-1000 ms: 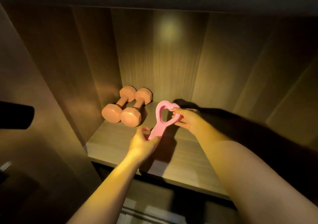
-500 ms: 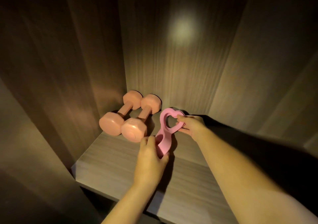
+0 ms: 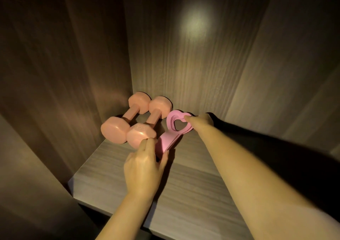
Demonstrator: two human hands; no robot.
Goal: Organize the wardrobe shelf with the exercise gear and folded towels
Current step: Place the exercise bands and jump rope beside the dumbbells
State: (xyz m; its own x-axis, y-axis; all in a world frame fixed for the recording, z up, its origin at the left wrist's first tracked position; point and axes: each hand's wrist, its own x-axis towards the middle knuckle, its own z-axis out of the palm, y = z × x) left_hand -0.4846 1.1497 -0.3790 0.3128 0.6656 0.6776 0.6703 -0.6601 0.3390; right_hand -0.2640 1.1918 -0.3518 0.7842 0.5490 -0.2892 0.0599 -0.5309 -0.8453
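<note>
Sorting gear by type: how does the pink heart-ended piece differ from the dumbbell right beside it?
The heart-ended piece is flat, pink, with a heart-shaped opening; the dumbbell is bulky, peach, solid-headed. The left hand and right hand hold the piece; the dumbbell rests on the shelf. Both lie pointing toward the back wall.

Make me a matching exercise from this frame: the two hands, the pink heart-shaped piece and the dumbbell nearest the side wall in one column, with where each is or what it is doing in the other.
Column 1
1. left hand
2. right hand
3. pink heart-shaped piece
4. left dumbbell

Column 2
A. pinches the heart-shaped loop
B. lies in the back left corner of the shelf
C. grips the near, narrow end
D. spans between both hands

Pairs: 1-C, 2-A, 3-D, 4-B
</note>
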